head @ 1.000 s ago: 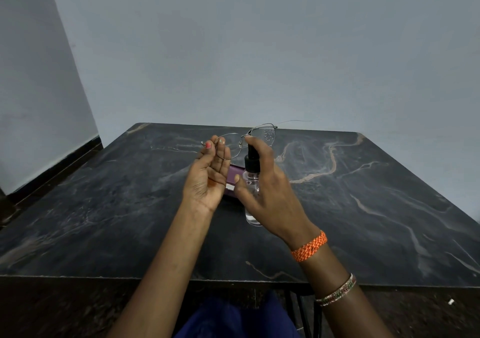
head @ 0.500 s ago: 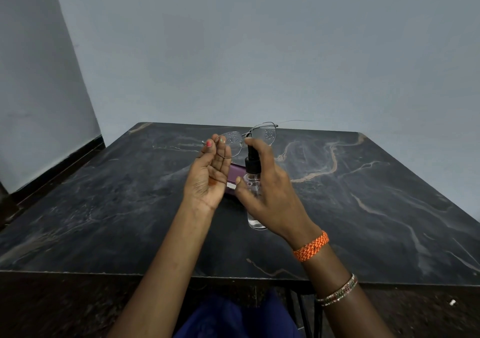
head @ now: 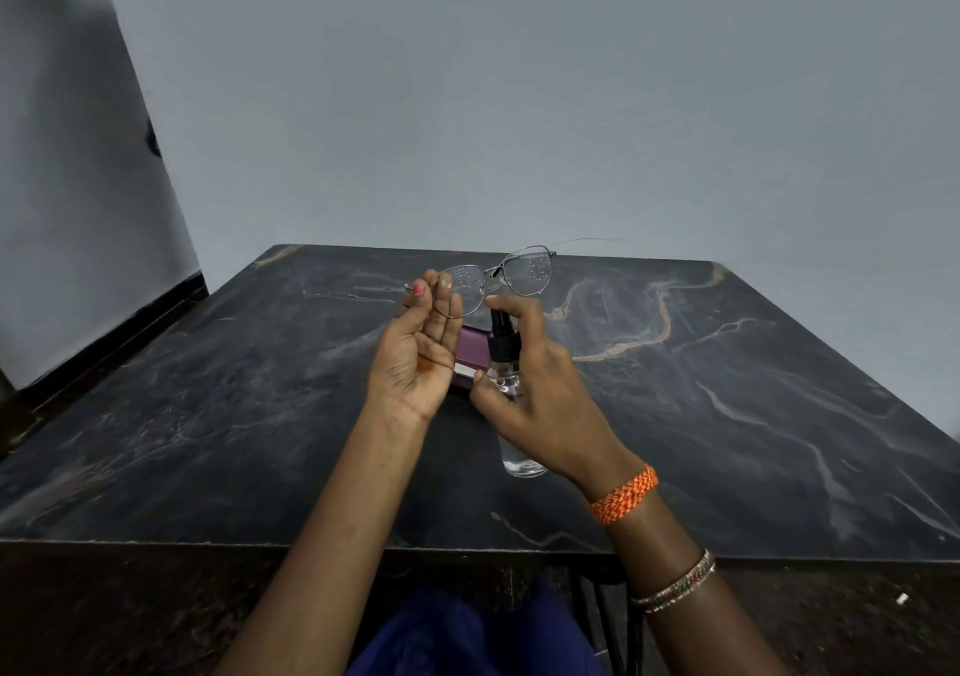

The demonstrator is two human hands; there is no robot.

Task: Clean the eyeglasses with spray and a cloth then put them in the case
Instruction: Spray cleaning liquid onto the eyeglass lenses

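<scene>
- Eyeglasses [head: 493, 278], both lenses beaded with droplets, are held aloft over the dark marble worktop [head: 727, 389], their long axis running from 8 o'clock up to 2 o'clock.
- Left hand [head: 415, 358] pinches the frame's left end at its fingertips, palm turned inward.
- Right hand [head: 540, 389] is wrapped around the clear spray bottle [head: 506, 379], forefinger on the black nozzle, which sits just beneath the lenses at 6 o'clock.
- Purple case [head: 470, 358] lies on the worktop between the hands.
- No cloth is visible; wiping likely comes next.
</scene>
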